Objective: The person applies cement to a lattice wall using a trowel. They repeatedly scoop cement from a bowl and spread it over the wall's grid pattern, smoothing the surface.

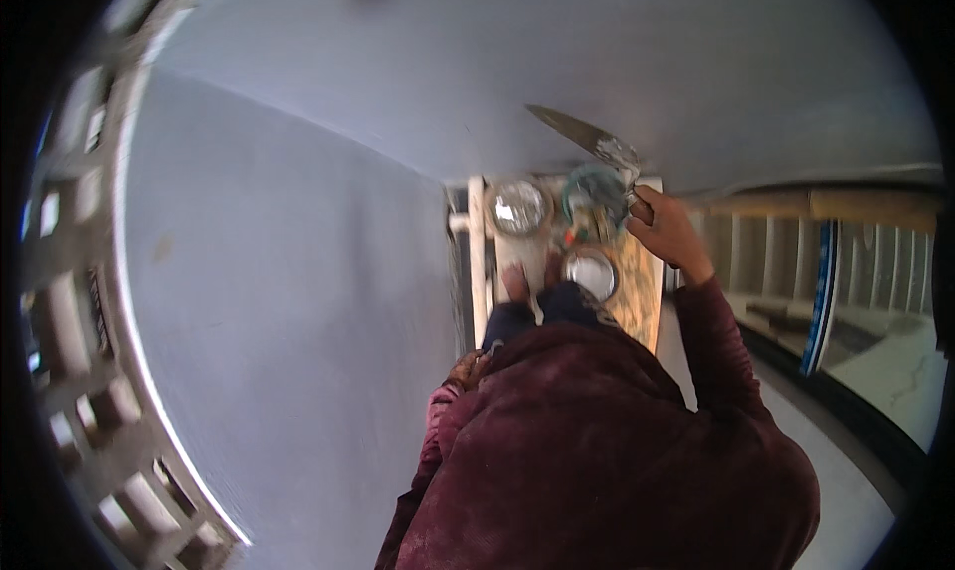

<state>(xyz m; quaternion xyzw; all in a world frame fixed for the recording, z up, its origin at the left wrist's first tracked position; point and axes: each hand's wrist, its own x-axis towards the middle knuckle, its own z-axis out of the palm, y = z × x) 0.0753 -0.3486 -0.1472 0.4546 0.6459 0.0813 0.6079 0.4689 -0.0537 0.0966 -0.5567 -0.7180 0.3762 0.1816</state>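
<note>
Trowel (579, 132) at one o'clock from the feet (515, 283)

I am watching the right hand (670, 238) gripping the trowel's handle, blade pointing toward ten o'clock before the grey wall (736, 83). Pale paste (617, 153) is sticking near the handle; a quick wrist turn could be dropping it. The right foot (553, 266) is standing close to a round container (592, 274), at three o'clock, so a step could be tipping it. The left hand (465, 371) is resting at seven o'clock; I cannot tell whether it is holding something.
</note>
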